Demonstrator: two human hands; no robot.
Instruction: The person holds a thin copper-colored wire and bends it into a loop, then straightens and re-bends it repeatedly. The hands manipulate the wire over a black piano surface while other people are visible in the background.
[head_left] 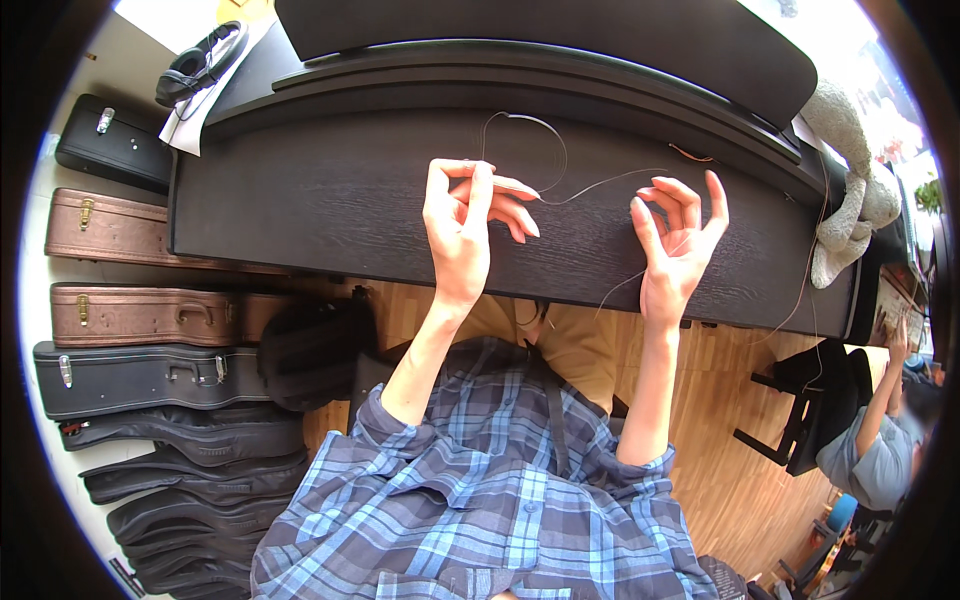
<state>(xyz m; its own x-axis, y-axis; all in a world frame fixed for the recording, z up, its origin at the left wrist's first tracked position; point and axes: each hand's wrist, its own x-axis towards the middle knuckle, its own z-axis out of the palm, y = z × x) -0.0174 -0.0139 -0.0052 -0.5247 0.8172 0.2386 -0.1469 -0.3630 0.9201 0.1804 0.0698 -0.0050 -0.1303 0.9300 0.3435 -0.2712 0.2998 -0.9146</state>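
Note:
A thin, wire-like string [566, 150] loops up over the closed black lid of a digital piano [330, 190]. The thumb and index finger of my left hand [462, 225] pinch it at one side of the loop, while the other fingers are loosely bent. From the loop the string runs across to my right hand [675, 240], where the thumb and bent fingers hold it. My right index finger and palm are partly spread. A loose tail of string hangs below the right palm, and its exact path through that hand is hard to make out.
Several instrument cases, including a brown case [150, 315], line the left side. Headphones [200, 65] lie at the far left. A grey plush toy [850, 190] sits by the piano's right end. More thin strands hang there. Another person [880, 450] and a black bench [805, 405] are at right.

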